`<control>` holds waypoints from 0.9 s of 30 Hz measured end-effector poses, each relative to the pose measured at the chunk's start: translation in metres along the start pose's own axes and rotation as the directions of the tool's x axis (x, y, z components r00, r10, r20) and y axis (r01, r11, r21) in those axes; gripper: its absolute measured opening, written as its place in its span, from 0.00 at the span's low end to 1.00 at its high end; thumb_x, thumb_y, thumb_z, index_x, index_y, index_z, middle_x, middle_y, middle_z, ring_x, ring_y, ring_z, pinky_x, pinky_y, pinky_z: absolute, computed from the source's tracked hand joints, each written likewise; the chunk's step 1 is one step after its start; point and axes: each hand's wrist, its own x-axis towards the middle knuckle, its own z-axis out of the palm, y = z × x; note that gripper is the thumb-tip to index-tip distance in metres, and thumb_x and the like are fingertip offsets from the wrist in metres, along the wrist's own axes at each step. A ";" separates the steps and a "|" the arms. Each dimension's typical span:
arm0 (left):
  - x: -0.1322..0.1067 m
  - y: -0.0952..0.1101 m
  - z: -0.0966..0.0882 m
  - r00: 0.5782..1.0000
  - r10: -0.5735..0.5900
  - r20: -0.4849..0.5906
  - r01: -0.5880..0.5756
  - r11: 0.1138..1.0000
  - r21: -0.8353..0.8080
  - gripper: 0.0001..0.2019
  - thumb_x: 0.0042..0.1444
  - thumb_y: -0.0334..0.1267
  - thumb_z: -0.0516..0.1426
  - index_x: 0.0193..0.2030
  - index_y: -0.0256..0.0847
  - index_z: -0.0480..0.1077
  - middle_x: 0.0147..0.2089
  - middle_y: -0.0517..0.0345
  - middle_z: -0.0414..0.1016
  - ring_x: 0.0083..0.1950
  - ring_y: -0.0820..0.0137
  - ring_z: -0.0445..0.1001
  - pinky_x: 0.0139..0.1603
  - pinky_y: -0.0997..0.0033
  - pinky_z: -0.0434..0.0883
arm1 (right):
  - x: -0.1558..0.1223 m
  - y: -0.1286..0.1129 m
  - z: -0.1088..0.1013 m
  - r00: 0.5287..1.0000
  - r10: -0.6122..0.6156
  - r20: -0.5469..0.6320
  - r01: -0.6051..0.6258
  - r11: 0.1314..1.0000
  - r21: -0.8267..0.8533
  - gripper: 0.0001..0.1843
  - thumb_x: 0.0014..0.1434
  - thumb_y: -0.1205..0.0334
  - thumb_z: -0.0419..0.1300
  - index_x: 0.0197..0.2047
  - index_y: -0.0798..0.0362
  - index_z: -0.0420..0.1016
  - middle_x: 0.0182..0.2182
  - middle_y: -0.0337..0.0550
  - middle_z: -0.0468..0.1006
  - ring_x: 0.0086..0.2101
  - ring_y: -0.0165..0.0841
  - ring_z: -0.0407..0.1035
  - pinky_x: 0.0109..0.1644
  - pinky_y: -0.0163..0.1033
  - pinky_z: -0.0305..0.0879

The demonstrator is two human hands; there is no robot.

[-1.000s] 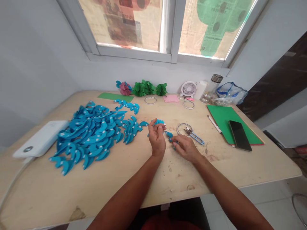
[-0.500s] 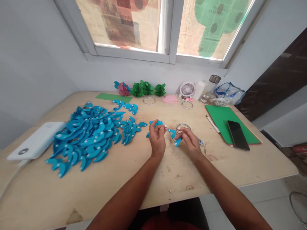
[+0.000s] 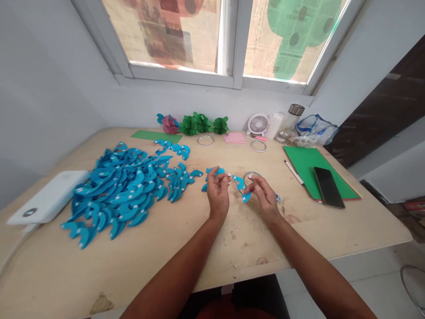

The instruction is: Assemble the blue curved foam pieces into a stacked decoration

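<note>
A curved blue paper cutout (image 3: 238, 181) with small white squares on it hangs between my two hands, just above the table. My right hand (image 3: 264, 197) is closed on its lower right end. Thumb and index finger of my left hand (image 3: 218, 190) are pinched together beside the cutout's upper end. A tiny white spot shows at those fingertips, but what they hold is too small to make out. Behind my left hand lie more blue cutouts (image 3: 209, 186), partly hidden. A tape roll (image 3: 247, 174) lies behind my right hand, partly covered by it.
A large heap of blue cutouts (image 3: 122, 190) and a white power bank (image 3: 49, 197) lie at left. Along the back stand green paper shapes (image 3: 202, 122), a small fan (image 3: 258, 125) and a bottle (image 3: 292, 122). At right, a phone (image 3: 328, 187) rests on green sheets (image 3: 305, 164).
The blue cutout has tilted slightly, with its upper end now nearer my left fingertips. Both hands have otherwise stayed nearly in place, and the view has shifted a little.
</note>
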 end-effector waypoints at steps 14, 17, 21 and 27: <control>0.003 -0.008 -0.003 0.988 0.019 0.156 -0.016 1.000 -0.021 0.20 0.57 0.45 0.52 0.56 0.45 0.58 0.44 0.52 0.70 0.40 0.69 0.74 0.33 0.73 0.70 | -0.003 -0.004 0.001 0.935 -0.214 0.282 0.313 0.873 -0.374 0.18 0.64 0.59 0.43 0.55 0.51 0.60 0.32 0.44 0.75 0.35 0.36 0.69 0.44 0.44 0.60; 0.002 -0.007 -0.003 0.978 -0.002 0.209 0.006 1.000 -0.015 0.20 0.58 0.46 0.51 0.56 0.46 0.58 0.44 0.53 0.70 0.36 0.71 0.74 0.33 0.72 0.71 | -0.003 -0.008 0.004 0.906 -0.257 0.337 0.384 0.836 -0.393 0.18 0.63 0.62 0.44 0.55 0.51 0.61 0.33 0.45 0.75 0.35 0.36 0.69 0.43 0.44 0.59; 0.001 -0.006 -0.002 0.976 -0.020 0.215 0.018 1.000 0.013 0.20 0.58 0.47 0.51 0.55 0.45 0.58 0.41 0.55 0.70 0.29 0.76 0.70 0.31 0.74 0.70 | -0.005 -0.012 0.006 0.885 -0.267 0.382 0.417 0.819 -0.394 0.18 0.63 0.61 0.44 0.55 0.50 0.61 0.33 0.45 0.75 0.35 0.37 0.68 0.42 0.45 0.59; 0.002 -0.005 -0.004 0.990 -0.014 0.139 0.013 1.000 0.008 0.18 0.58 0.47 0.51 0.53 0.43 0.61 0.32 0.60 0.69 0.22 0.79 0.64 0.24 0.79 0.65 | -0.007 -0.009 0.005 0.951 -0.207 0.229 0.275 0.905 -0.323 0.18 0.64 0.58 0.43 0.55 0.49 0.61 0.40 0.47 0.74 0.39 0.37 0.69 0.44 0.45 0.62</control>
